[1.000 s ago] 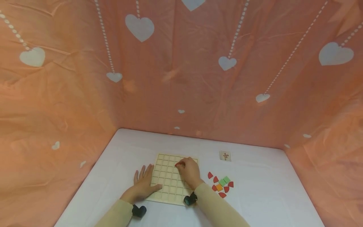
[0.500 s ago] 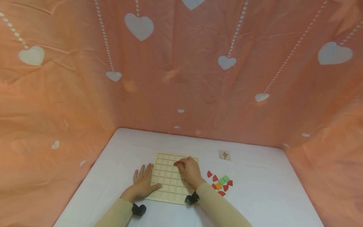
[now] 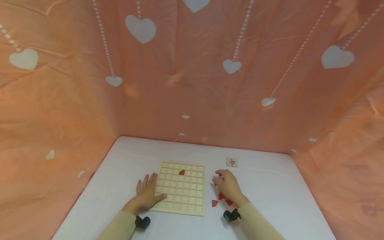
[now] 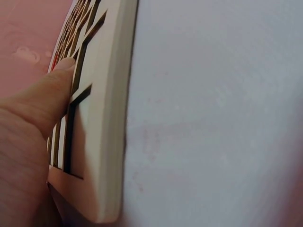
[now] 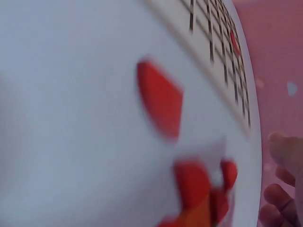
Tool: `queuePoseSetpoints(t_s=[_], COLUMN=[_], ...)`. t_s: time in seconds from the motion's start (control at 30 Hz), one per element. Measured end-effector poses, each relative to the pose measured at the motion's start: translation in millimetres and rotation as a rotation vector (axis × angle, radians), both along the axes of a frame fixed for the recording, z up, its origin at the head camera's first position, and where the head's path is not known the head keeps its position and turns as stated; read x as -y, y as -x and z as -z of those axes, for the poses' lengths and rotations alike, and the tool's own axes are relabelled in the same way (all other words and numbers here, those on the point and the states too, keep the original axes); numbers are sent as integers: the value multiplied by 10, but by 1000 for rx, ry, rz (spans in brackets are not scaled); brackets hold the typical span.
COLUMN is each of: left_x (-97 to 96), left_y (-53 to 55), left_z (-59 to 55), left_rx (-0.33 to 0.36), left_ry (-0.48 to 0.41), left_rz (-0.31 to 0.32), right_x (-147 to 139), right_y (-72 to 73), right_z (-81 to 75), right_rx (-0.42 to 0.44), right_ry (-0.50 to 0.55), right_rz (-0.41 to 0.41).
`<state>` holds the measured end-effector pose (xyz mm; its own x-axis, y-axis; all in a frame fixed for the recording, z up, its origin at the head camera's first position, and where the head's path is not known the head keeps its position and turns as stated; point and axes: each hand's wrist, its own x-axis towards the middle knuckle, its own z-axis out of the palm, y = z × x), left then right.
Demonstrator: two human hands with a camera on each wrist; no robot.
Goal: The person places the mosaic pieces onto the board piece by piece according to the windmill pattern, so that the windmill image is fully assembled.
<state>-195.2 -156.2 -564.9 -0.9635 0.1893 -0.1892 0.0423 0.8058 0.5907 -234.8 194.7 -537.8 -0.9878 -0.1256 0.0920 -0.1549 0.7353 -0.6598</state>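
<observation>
A pale wooden grid board (image 3: 183, 209) lies on the white table. One red quarter-circle piece (image 3: 181, 172) sits in a cell in its upper part. My left hand (image 3: 146, 196) rests on the board's left side, fingers spread and straight; in the left wrist view the thumb (image 4: 52, 90) lies over the rim. To the right of the board, my right hand (image 3: 228, 185) hovers above loose pieces with loosely bent fingers, holding nothing visible. Near it lie red quarter-circle pieces (image 5: 163, 101). An orange piece (image 5: 196, 213) shows in the right wrist view; the green squares are hidden.
A small card (image 3: 232, 162) with a printed grid pattern lies beyond the right hand. Pink cloth (image 3: 186, 83) with white hearts hangs around the table's back and sides. Both wrists wear black devices (image 3: 142, 222).
My right hand has let go of the red quarter-circle piece, leaving it on the board, and moved right over the loose pieces. My left hand stays on the board. The head view shifted slightly.
</observation>
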Motion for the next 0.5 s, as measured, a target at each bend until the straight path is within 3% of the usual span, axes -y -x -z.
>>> queuePoseSetpoints(t_s=[0.17,0.5], left_x=[28,18], left_y=[2,12], left_z=[5,31], left_rx=[11,6], left_ry=[5,2], left_rz=[-15,-3], right_x=[-178,-253], right_y=[-74,-200], right_z=[60,105], right_rx=[77,64], right_ry=[-47,-127], right_rz=[56,111])
